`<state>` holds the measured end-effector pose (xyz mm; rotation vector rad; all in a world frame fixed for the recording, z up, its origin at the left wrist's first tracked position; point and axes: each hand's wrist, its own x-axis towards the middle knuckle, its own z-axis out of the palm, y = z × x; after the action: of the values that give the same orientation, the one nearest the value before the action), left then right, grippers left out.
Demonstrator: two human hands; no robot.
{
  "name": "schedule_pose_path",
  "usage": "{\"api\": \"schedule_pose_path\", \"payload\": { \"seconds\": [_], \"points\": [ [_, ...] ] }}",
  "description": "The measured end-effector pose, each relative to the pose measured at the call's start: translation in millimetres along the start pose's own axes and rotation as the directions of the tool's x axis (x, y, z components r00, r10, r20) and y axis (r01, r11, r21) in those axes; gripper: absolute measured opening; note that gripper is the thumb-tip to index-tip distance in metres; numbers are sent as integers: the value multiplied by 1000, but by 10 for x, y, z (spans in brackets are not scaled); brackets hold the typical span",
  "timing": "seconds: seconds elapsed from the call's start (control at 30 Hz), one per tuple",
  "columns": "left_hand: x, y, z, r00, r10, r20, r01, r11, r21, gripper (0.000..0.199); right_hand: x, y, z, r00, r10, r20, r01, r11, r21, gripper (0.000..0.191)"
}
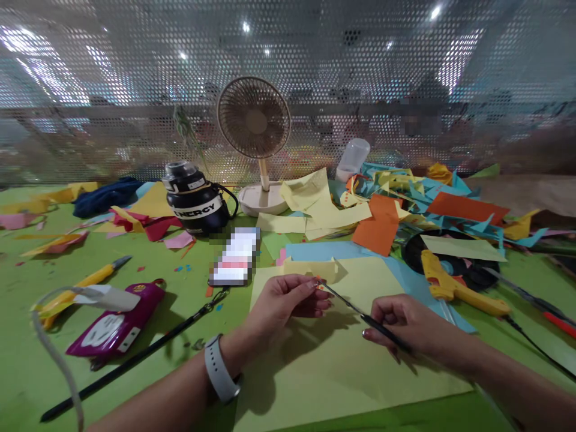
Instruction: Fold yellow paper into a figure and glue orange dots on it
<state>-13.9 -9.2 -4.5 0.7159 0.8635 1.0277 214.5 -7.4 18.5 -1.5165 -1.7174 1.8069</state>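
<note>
My left hand (292, 298), with a pale watch on its wrist, pinches a tiny orange piece (320, 283) between thumb and index finger. My right hand (398, 324) is closed round the dark handle of a slim metal tool (348, 305), whose tip meets the orange piece at my left fingertips. Whether the tool is scissors or tweezers is hard to tell. Both hands are above a large pale yellow sheet (360, 378), which overlaps a light blue sheet (405, 273). A small folded yellow strip (311, 270) lies just beyond my left hand.
A phone (236, 257), black bottle (195, 204) and fan (254, 120) stand or lie beyond the hands. Paper scraps (337, 210) heap at the back right, near a yellow glue gun (459, 291) and pliers (535, 300). A purple power strip (117, 324) and yellow cutter (85, 285) are left.
</note>
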Motion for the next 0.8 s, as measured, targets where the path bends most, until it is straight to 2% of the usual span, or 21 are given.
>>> {"api": "schedule_pose_path", "payload": {
  "seconds": [0.37, 0.57, 0.7, 0.8],
  "points": [
    [-6, 0, -15, 1000, 2, -6, -3, 1000, -20, 18, 9, 22, -2, 1000, -5, -6, 5, 1000, -1, 42],
    [-3, 30, -3, 998, -48, -46, 46, 998, -48, 23, -1, 0, 0, 1000, -5, -17, 5, 1000, -16, 44],
    [10, 30, -9, 991, -38, -129, 36, 999, -15, 28, -6, -12, 3, 1000, -2, -22, 1, 1000, -21, 43],
    [16, 50, -24, 973, 30, -228, -17, 998, 56, 31, -18, -33, 4, 999, 7, -34, -9, 999, -34, 44]
  ]
}}
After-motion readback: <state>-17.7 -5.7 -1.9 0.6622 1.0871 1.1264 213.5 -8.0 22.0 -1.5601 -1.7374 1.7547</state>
